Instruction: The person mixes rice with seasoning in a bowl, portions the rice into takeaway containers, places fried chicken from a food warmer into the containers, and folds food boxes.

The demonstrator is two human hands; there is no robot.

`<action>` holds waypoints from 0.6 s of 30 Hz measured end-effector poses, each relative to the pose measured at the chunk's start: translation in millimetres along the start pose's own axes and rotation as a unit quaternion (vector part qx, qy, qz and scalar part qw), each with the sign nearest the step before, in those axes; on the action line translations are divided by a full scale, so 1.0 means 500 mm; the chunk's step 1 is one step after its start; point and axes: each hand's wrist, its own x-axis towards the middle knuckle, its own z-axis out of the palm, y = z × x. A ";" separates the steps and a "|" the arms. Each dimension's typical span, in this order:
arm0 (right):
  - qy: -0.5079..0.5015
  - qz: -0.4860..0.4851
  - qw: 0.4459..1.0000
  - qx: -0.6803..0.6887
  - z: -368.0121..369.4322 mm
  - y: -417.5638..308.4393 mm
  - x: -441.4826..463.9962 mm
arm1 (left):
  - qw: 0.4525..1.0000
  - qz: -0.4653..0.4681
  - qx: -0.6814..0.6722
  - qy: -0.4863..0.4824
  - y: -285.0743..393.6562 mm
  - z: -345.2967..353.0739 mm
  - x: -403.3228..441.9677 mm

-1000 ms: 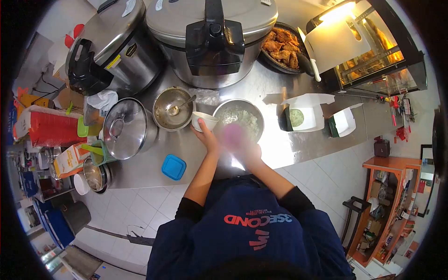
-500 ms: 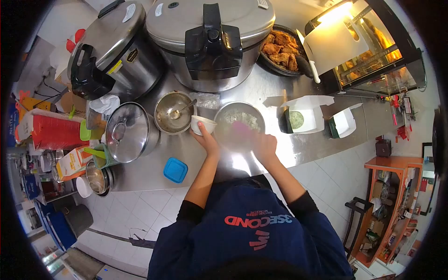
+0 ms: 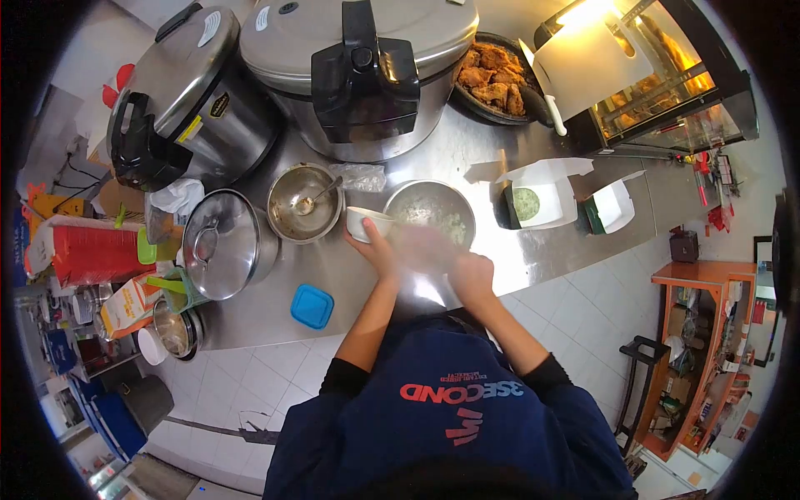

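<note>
1 white bowl sits clamped in the left fingers; unclear whether right fingers grip anything.

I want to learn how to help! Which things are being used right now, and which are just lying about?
Seem to be in use:
white cup, in the left hand
metal bowl of white food
blurred pinkish thing, seemingly in the right hand

Seem to be just lying about:
blue square item
knife
lidded metal pot
</note>
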 end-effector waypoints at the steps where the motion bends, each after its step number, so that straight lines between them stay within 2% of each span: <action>1: 0.022 0.013 0.999 -0.040 -0.032 0.013 0.006 | 1.000 -0.007 -0.004 0.000 0.000 -0.005 0.000; 4: -0.060 0.113 0.988 -0.083 -0.036 0.046 0.020 | 1.000 -0.025 -0.011 -0.008 0.008 -0.005 -0.011; 7: -0.130 0.113 0.985 -0.010 0.015 0.021 0.003 | 0.999 -0.009 0.005 -0.031 0.012 0.007 -0.027; 8: -0.176 0.168 0.969 0.047 0.022 0.014 0.000 | 0.999 0.010 0.019 -0.036 0.004 0.007 -0.028; 9: -0.175 0.186 0.963 0.088 0.023 0.006 -0.003 | 0.998 0.029 0.033 -0.040 0.008 0.010 -0.032; 13: -0.149 0.214 0.932 0.251 0.068 0.022 -0.017 | 0.999 0.001 0.025 -0.041 0.023 0.010 -0.046; 16: -0.197 0.322 0.787 0.488 0.073 0.055 -0.014 | 0.999 -0.014 0.005 -0.038 0.013 0.003 -0.042; 17: -0.195 0.341 0.770 0.503 0.075 0.065 -0.015 | 0.999 -0.018 -0.001 -0.039 0.008 0.002 -0.036; 18: -0.146 0.325 0.810 0.465 0.083 0.068 -0.019 | 0.999 -0.021 -0.006 -0.039 0.007 0.002 -0.031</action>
